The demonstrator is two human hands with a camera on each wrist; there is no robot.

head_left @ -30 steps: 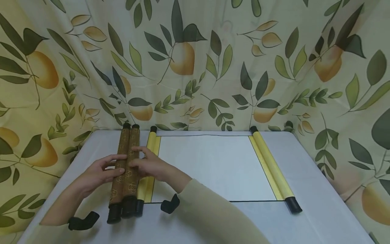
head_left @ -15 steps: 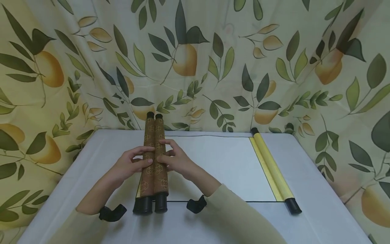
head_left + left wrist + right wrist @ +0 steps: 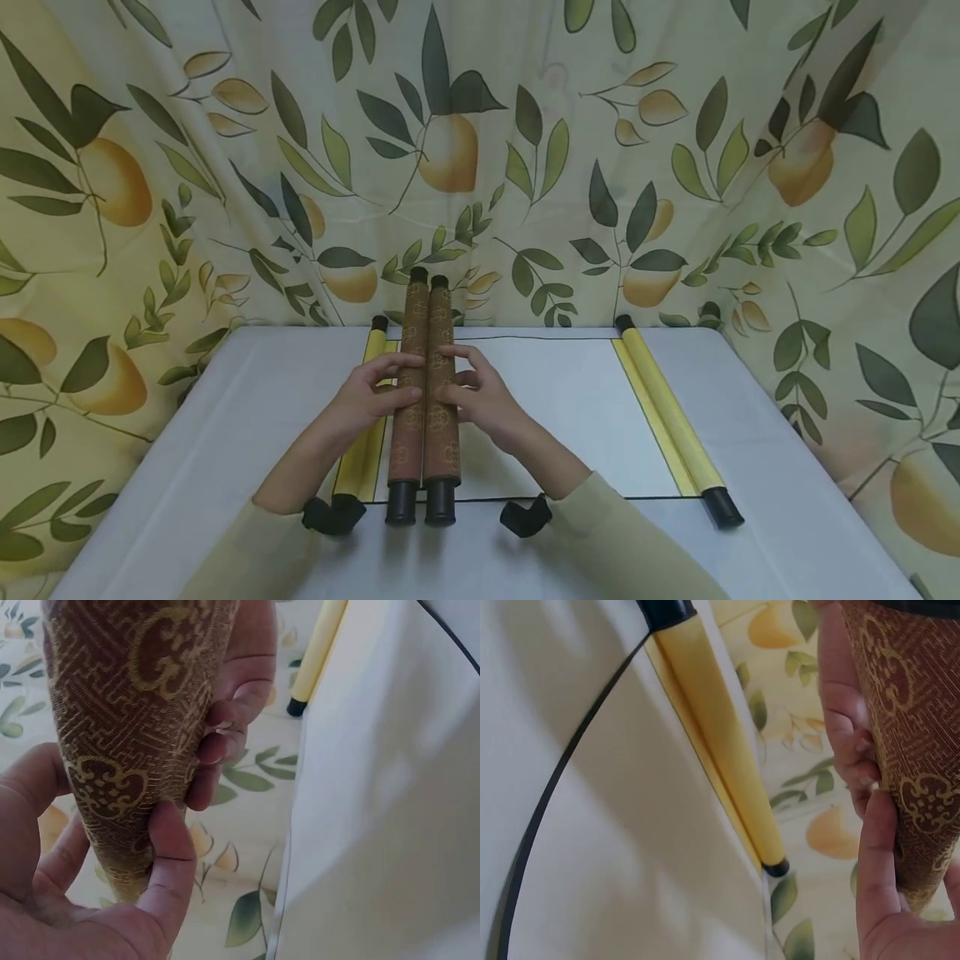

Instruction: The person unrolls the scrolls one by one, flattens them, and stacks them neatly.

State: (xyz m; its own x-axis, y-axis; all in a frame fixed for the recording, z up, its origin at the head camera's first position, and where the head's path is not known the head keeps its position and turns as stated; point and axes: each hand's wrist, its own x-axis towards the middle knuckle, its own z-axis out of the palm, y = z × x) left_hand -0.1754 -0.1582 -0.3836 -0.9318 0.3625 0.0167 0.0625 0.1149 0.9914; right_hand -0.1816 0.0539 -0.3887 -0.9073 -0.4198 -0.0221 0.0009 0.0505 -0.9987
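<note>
Two brown rolls with a gold brocade pattern and black end knobs stand side by side in the head view, apparently the halves of one rolled scroll. My left hand [image 3: 367, 404] grips the left brown roll [image 3: 407, 442] between thumb and fingers. The right brown roll [image 3: 442, 442] is held the same way by my right hand [image 3: 487, 400]. Both rolls are off the table, above the left part of an opened yellow-edged scroll [image 3: 547, 417]. In the left wrist view, thumb and fingertips press the brocade [image 3: 142, 697]; the right wrist view shows the brocade [image 3: 922, 727] gripped too.
The opened scroll has a yellow roller [image 3: 358, 462] at its left and another yellow roller [image 3: 671, 404] at its right, both with black knobs. A white-covered table [image 3: 225, 433] lies beneath. Behind it hangs a fruit-and-leaf patterned curtain [image 3: 510, 242].
Both hands have carried the brown rolls rightward, from beside the left yellow roller, across it, to over the white sheet. A narrow gap now shows between the rolls. The opened scroll has stayed put.
</note>
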